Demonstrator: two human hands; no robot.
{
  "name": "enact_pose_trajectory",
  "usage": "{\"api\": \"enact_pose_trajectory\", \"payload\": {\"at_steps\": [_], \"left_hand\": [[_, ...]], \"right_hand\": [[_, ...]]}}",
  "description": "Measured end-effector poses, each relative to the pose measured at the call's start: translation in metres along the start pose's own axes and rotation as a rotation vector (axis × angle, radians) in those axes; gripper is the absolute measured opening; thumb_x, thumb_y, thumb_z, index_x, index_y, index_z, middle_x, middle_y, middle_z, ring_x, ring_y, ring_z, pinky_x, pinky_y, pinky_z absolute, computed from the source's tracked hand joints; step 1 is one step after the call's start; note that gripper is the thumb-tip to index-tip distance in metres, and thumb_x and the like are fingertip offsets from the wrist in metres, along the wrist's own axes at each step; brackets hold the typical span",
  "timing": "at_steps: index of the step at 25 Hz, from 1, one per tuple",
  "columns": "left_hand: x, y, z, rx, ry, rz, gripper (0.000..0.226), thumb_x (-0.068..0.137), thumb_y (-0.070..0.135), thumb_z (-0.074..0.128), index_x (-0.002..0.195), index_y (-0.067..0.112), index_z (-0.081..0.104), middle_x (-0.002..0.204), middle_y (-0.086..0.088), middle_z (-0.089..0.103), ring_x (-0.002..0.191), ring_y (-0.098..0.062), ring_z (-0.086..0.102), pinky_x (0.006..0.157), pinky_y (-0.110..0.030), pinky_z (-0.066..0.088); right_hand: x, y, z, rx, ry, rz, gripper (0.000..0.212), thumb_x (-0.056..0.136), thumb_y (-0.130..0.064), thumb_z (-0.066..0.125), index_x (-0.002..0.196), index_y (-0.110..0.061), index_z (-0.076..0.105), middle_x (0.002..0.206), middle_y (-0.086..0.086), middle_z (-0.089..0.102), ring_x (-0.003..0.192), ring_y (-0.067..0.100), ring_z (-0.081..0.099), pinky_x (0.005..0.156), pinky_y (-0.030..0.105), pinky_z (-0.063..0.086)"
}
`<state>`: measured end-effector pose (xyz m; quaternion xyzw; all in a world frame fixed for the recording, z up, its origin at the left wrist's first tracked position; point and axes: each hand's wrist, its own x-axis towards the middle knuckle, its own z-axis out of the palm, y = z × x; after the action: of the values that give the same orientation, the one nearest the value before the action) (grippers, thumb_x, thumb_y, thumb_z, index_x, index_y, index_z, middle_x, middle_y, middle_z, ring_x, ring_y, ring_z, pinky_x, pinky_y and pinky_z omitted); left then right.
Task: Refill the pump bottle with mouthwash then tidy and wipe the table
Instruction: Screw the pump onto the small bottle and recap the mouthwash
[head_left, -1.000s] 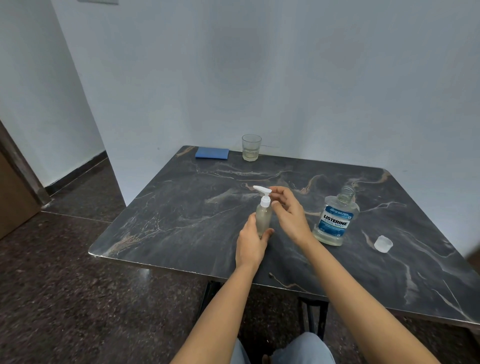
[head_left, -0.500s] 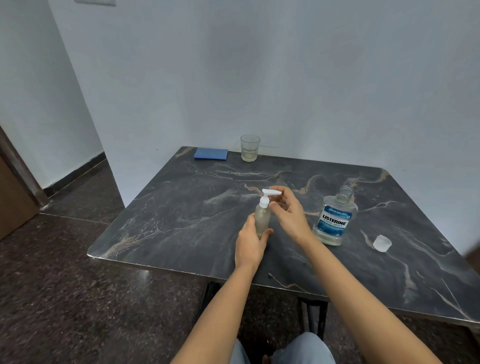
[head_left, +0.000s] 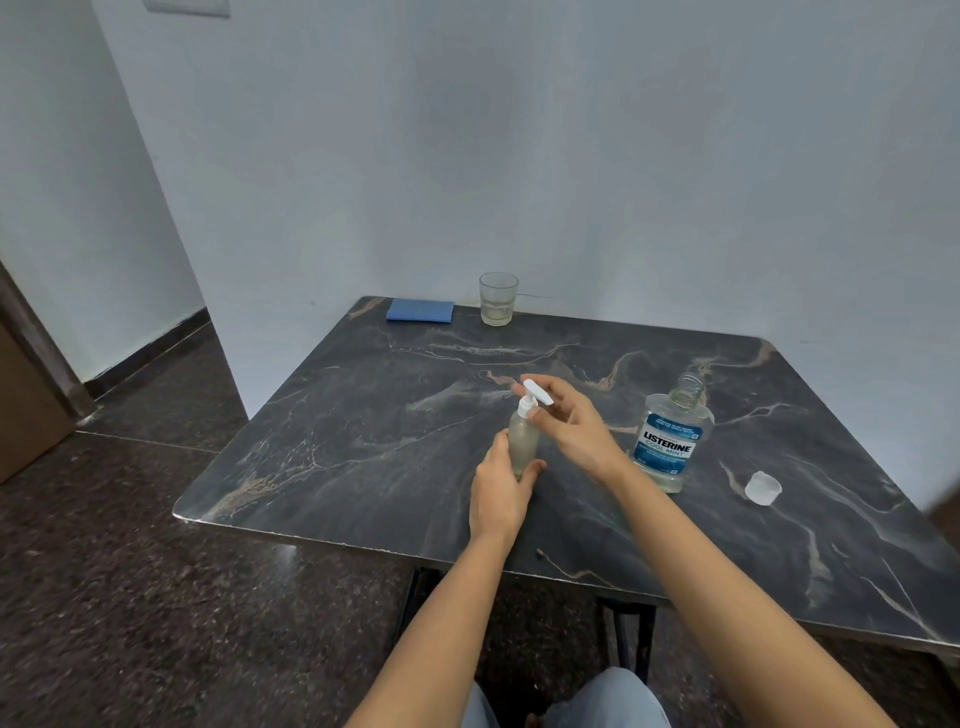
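Observation:
A small clear pump bottle (head_left: 522, 439) with a white pump head (head_left: 535, 396) stands upright near the middle of the dark marble table (head_left: 363, 447). My left hand (head_left: 501, 488) grips the bottle's lower body. My right hand (head_left: 569, 423) holds the pump head at its collar with thumb and fingers. To the right stands an uncapped Listerine mouthwash bottle (head_left: 670, 441), partly filled. Its clear cap (head_left: 762, 488) lies on the table further right.
A drinking glass (head_left: 498, 299) with a little liquid and a folded blue cloth (head_left: 420, 310) sit at the table's far edge by the wall. The wall runs along the back and right. My knees show below the near edge.
The pump nozzle has turned from pointing left to pointing right and toward me as my right hand twists the head. My left hand stays on the bottle.

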<state>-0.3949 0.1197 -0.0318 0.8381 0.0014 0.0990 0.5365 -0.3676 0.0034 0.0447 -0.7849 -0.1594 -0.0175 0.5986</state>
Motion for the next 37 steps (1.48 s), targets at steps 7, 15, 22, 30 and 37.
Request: {"api": "enact_pose_trajectory", "payload": {"at_steps": [7,15,22,30,37], "left_hand": [[0.000,0.001,0.000,0.009,0.003,0.003,0.041,0.086,0.031,0.070,0.121,0.023,0.050,0.108,0.004,0.063,0.098,-0.015,0.061,0.087,-0.039,0.054],[-0.002,0.003,-0.001,0.028,-0.002,0.002,0.040,0.088,0.032,0.067,0.122,0.022,0.048,0.107,0.003,0.062,0.097,-0.016,0.061,0.085,-0.037,0.053],[-0.001,0.006,-0.001,0.041,-0.005,-0.013,0.039,0.088,0.032,0.067,0.120,0.020,0.049,0.108,0.001,0.062,0.097,-0.018,0.061,0.084,-0.037,0.053],[0.001,0.005,0.001,0.053,-0.008,-0.020,0.040,0.089,0.029,0.066,0.122,0.016,0.048,0.112,-0.004,0.063,0.102,-0.021,0.061,0.087,-0.041,0.053],[-0.001,0.005,0.000,0.030,-0.003,0.001,0.039,0.090,0.020,0.063,0.125,0.014,0.047,0.113,-0.007,0.065,0.103,-0.023,0.062,0.085,-0.037,0.051]], "right_hand": [[0.005,0.000,-0.003,0.009,0.016,-0.023,0.026,0.088,-0.003,0.064,0.113,-0.009,0.067,0.110,0.000,0.072,0.109,0.011,0.065,0.101,0.039,0.049],[0.013,-0.008,-0.017,-0.090,-0.228,-0.006,0.029,0.092,-0.010,0.059,0.121,-0.012,0.061,0.125,-0.004,0.064,0.121,0.006,0.055,0.101,0.027,0.047],[0.017,-0.011,-0.019,-0.041,-0.202,0.012,0.022,0.088,-0.006,0.065,0.109,-0.009,0.069,0.110,0.003,0.072,0.106,0.012,0.067,0.089,0.023,0.052],[0.002,0.001,0.007,-0.014,0.141,0.026,0.027,0.083,-0.006,0.070,0.106,-0.021,0.072,0.106,-0.004,0.073,0.108,0.009,0.065,0.103,0.035,0.047],[-0.006,-0.002,0.032,-0.223,0.455,0.011,0.028,0.085,-0.014,0.068,0.112,-0.016,0.071,0.105,-0.001,0.074,0.102,0.003,0.066,0.122,0.027,0.007]]}}
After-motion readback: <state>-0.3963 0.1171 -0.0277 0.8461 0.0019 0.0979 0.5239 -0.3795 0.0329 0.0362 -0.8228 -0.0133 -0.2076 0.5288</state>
